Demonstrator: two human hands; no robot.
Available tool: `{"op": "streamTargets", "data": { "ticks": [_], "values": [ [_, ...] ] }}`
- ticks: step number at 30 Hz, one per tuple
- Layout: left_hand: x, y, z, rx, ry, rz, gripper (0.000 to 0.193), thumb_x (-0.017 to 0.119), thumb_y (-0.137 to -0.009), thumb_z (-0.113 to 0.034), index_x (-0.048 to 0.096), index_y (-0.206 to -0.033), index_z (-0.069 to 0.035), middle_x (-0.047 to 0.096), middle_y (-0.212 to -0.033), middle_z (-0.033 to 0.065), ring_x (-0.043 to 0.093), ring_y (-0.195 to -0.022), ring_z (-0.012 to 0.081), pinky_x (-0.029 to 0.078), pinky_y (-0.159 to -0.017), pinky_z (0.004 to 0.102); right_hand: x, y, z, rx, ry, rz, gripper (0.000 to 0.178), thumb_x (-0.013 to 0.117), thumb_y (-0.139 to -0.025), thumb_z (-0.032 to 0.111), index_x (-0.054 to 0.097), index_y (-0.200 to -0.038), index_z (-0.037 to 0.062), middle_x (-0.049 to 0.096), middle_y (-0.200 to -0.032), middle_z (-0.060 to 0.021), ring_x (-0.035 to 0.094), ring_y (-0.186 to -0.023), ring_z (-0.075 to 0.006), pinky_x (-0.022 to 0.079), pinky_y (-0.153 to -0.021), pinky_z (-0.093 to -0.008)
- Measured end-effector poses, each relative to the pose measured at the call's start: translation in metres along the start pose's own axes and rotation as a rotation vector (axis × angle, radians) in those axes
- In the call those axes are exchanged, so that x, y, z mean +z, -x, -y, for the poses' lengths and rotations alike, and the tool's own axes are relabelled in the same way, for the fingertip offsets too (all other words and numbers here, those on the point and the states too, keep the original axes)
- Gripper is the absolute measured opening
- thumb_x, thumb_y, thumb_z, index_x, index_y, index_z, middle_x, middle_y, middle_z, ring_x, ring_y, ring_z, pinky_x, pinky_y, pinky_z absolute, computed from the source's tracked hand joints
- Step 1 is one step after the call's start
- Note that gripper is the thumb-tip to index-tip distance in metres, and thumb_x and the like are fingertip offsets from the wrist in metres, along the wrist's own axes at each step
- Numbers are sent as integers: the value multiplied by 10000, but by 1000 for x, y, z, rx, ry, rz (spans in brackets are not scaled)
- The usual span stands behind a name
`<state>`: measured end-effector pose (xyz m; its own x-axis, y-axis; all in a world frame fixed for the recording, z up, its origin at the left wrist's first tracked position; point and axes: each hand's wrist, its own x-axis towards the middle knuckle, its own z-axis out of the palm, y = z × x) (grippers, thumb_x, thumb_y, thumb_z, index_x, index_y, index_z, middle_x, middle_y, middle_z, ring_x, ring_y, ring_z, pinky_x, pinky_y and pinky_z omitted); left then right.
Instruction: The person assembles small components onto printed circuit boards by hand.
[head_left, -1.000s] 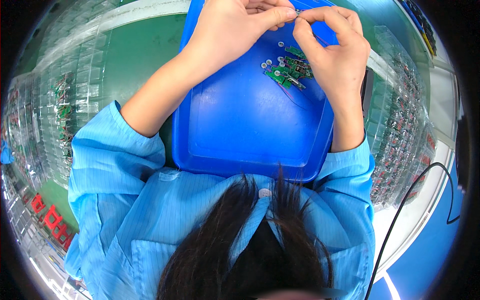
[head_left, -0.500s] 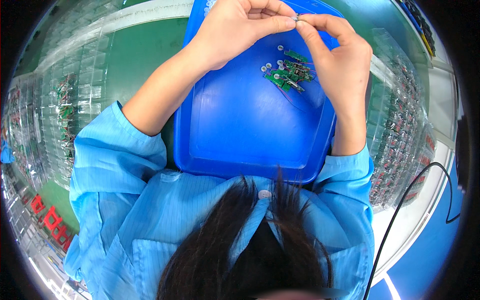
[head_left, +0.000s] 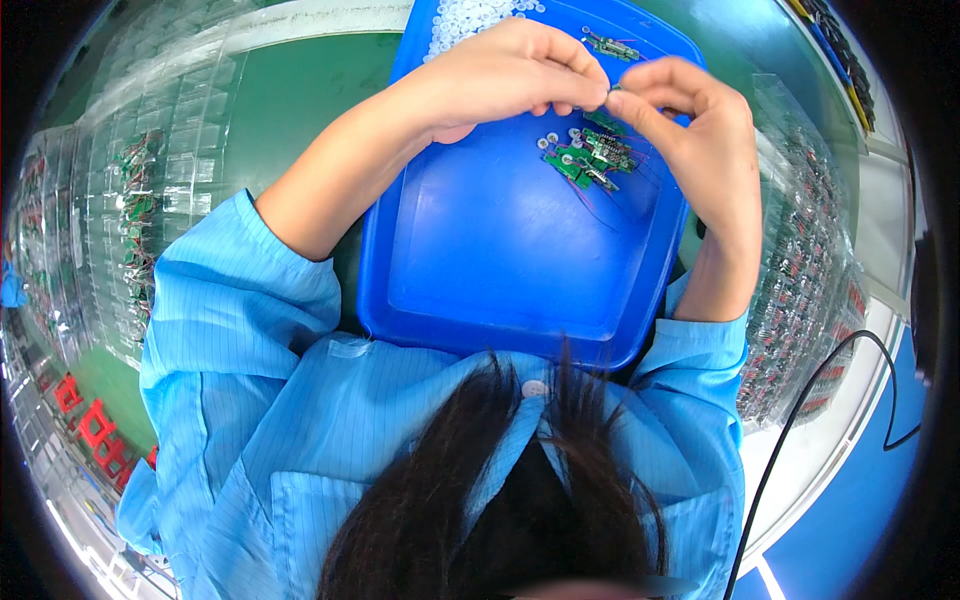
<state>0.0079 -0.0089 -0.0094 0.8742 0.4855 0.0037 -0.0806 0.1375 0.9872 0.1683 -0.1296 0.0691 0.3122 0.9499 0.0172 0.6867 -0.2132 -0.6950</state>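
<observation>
Over a blue plastic tray (head_left: 500, 335), the fingertips of both my hands meet. My left hand (head_left: 520, 80) is closed in a pinch. Against it, my right hand (head_left: 700, 120) brings thumb and forefinger together, the other fingers curled. Whatever small thing lies between the fingertips is hidden by them. Just below, inside the tray, a small heap of green circuit boards (head_left: 590, 165) lies with thin red and dark wires and small round white pieces. Another circuit board (head_left: 612, 46) rests farther back in the tray, beyond my fingers.
Many small translucent white pieces (head_left: 470, 22) fill the tray's far left corner. Clear plastic trays of wired boards stand on the left (head_left: 140, 210) and right (head_left: 800, 270) of the green table (head_left: 300, 95). A black cable (head_left: 790, 430) hangs at the right.
Both hands have come nearer to me and slightly right, still meeting at the fingertips. The view has shifted, so the far board and more of the white pieces now show.
</observation>
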Motion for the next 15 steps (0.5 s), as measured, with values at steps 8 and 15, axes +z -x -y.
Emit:
{"op": "streamTargets", "data": {
  "ticks": [8,15],
  "values": [
    [18,19,-24,-35,-717,205,203,689,-919,-167,699,-1043,-7,716,-922,119,679,-824,189,538,-741,326,-1,-4,-26,-400,212,290,150,801,-787,155,738,-831,26,698,-833,-125,666,-839,-306,513,-760,-397],
    [-20,-20,-27,408,-1242,-431,123,727,-856,-69,726,-964,-11,695,-952,143,694,-957,295,560,-843,396,-3,-20,-35,-230,29,117,141,787,-844,155,741,-900,34,702,-886,-59,647,-845,-225,498,-767,-339]
  ]
}}
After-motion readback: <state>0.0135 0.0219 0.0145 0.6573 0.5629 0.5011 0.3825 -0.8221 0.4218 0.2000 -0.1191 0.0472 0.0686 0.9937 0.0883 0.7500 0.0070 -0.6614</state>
